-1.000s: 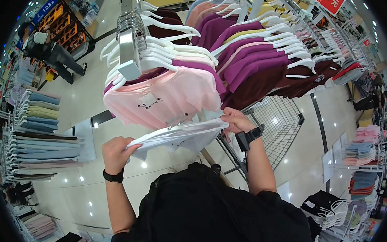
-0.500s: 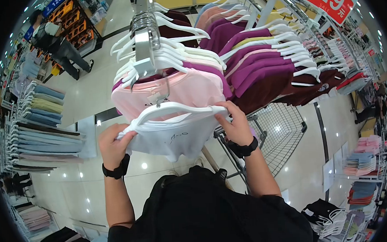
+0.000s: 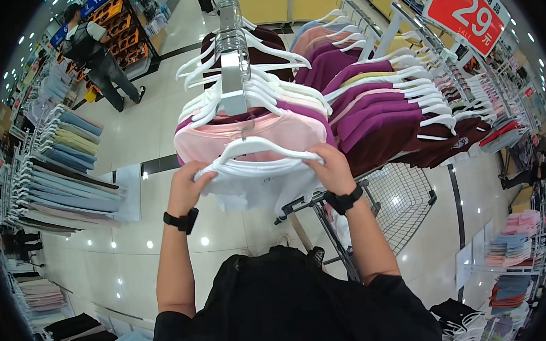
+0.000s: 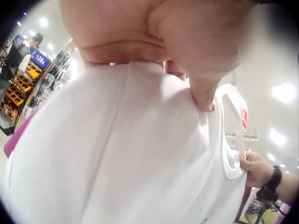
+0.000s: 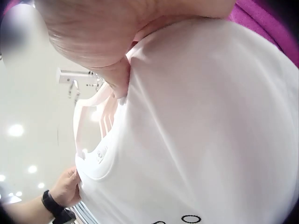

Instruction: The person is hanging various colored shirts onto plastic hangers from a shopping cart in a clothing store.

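Observation:
A white T-shirt (image 3: 249,194) hangs on a white hanger (image 3: 256,148) in front of the person's chest. The left hand (image 3: 188,187) pinches one shoulder of it, thumb on the near side. At the other shoulder the right hand (image 3: 332,170) grips cloth and hanger end in the same way. In the right wrist view, the shirt front (image 5: 187,116) spreads wide, with part of a black print low down. The hanger's hook overlaps a pink T-shirt (image 3: 283,129) that hangs first on the rack arm (image 3: 234,104) just beyond.
To the right stands a rack of purple shirts (image 3: 370,117) and dark maroon ones, with a wire shopping cart (image 3: 406,193) below it. A red sale sign (image 3: 466,12) is above. Hanging trousers (image 3: 67,183) line the left; a person (image 3: 91,53) stands behind them.
The white T-shirt, first seen nearly edge-on, has tilted so its hanger shows, and both hands have shifted right in view with it. Both hands keep their hold on its shoulders.

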Demonstrator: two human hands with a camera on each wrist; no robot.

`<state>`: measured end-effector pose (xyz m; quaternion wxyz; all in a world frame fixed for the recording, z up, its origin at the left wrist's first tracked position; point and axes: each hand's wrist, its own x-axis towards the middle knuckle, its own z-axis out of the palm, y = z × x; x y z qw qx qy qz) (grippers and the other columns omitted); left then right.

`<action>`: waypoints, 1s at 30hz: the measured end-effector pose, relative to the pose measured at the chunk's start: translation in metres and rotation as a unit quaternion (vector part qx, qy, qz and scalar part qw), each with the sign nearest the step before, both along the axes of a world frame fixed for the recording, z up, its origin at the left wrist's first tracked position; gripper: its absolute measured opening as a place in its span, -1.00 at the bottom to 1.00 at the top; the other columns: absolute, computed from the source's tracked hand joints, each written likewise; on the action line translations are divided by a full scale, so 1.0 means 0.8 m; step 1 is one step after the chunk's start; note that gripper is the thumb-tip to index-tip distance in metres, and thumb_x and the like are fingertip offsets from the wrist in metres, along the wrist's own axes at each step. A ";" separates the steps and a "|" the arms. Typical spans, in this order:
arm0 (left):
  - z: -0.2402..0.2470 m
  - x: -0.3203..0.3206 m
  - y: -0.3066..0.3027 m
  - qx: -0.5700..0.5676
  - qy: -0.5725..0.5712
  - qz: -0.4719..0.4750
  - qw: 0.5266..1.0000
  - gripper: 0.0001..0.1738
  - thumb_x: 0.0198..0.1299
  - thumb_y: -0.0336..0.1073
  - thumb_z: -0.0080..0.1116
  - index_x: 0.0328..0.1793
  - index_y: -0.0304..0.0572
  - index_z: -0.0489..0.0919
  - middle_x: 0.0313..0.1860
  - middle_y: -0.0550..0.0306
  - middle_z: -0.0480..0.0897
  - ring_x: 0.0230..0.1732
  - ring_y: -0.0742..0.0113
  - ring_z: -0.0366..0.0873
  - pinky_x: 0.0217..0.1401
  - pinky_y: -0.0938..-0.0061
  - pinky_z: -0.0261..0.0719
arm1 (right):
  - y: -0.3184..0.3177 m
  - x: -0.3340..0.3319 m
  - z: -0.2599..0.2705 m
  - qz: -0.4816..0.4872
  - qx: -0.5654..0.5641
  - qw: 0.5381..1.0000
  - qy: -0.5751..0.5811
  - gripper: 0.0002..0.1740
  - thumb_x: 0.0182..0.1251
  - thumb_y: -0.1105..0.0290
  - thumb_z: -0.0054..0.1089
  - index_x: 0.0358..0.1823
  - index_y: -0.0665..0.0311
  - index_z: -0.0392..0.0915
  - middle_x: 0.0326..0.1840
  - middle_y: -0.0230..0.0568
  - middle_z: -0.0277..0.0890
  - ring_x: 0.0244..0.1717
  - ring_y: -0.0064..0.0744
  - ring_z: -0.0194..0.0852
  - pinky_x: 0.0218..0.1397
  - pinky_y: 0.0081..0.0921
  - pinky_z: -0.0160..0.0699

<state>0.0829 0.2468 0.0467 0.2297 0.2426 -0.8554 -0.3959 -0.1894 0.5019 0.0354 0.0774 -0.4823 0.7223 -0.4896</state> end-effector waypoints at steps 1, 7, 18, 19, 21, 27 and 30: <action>-0.001 0.001 0.008 0.021 0.025 0.016 0.999 -0.78 0.18 -0.30 0.48 -0.18 -0.31 0.73 -0.30 0.04 0.74 -0.28 0.22 0.68 -0.13 0.39 0.59 | 0.005 0.003 -0.001 -0.010 -0.007 0.999 -0.031 -0.79 0.23 0.47 0.46 -0.11 0.30 0.72 -0.19 -0.15 0.70 -0.14 -0.16 0.67 -0.03 -0.35 0.59; 0.021 -0.006 0.020 -0.004 0.038 0.007 0.999 -0.79 0.18 -0.30 0.48 -0.23 -0.30 0.72 -0.42 0.08 0.73 -0.40 0.27 0.65 -0.24 0.45 0.57 | 0.021 -0.011 0.007 -0.008 -0.028 0.995 -0.096 -0.73 0.18 0.43 0.55 -0.11 0.32 0.73 -0.26 -0.17 0.73 -0.24 -0.41 0.71 -0.11 -0.48 0.61; 0.007 0.022 0.022 0.045 0.034 -0.021 0.998 -0.77 0.10 -0.35 0.49 -0.34 -0.35 0.65 -0.37 0.05 0.62 -0.30 0.18 0.57 -0.16 0.35 0.51 | 0.050 -0.001 0.033 -0.026 -0.136 0.983 0.122 -0.77 -0.06 0.40 0.65 -0.39 0.26 0.74 -0.55 -0.29 0.62 -0.52 -0.30 0.51 -0.38 -0.41 0.36; 0.019 0.021 0.018 -0.010 0.054 -0.025 0.998 -0.82 0.18 -0.40 0.42 -0.24 -0.36 0.65 -0.31 0.03 0.63 -0.27 0.23 0.57 -0.12 0.39 0.51 | 0.045 -0.002 0.045 -0.027 -0.147 0.981 0.123 -0.77 -0.05 0.41 0.65 -0.40 0.27 0.74 -0.55 -0.27 0.60 -0.52 -0.30 0.50 -0.37 -0.41 0.38; 0.013 0.019 -0.004 0.028 0.075 0.010 0.997 -0.82 0.23 -0.38 0.38 -0.17 -0.35 0.65 -0.30 0.04 0.64 -0.26 0.27 0.57 -0.10 0.41 0.51 | 0.029 -0.010 0.054 -0.041 -0.162 0.981 0.094 -0.77 -0.05 0.42 0.65 -0.39 0.28 0.74 -0.54 -0.26 0.60 -0.52 -0.31 0.51 -0.35 -0.43 0.40; -0.020 0.033 -0.039 0.073 -0.002 0.036 0.997 -0.75 0.42 -0.27 0.25 -0.01 -0.35 0.65 -0.32 0.01 0.72 -0.31 0.34 0.60 -0.13 0.40 0.58 | -0.010 -0.028 0.021 -0.056 -0.095 0.993 -0.047 -0.78 0.09 0.44 0.60 -0.28 0.33 0.74 -0.35 -0.28 0.64 -0.34 -0.44 0.57 -0.24 -0.52 0.46; -0.075 0.051 -0.076 0.099 -0.015 0.085 0.991 -0.73 0.44 -0.23 0.24 -0.07 -0.38 0.67 -0.39 0.02 0.70 -0.36 0.37 0.57 -0.18 0.41 0.56 | -0.021 -0.024 0.013 -0.084 -0.086 0.992 -0.044 -0.78 0.08 0.45 0.60 -0.26 0.33 0.74 -0.35 -0.29 0.62 -0.33 -0.43 0.56 -0.22 -0.52 0.46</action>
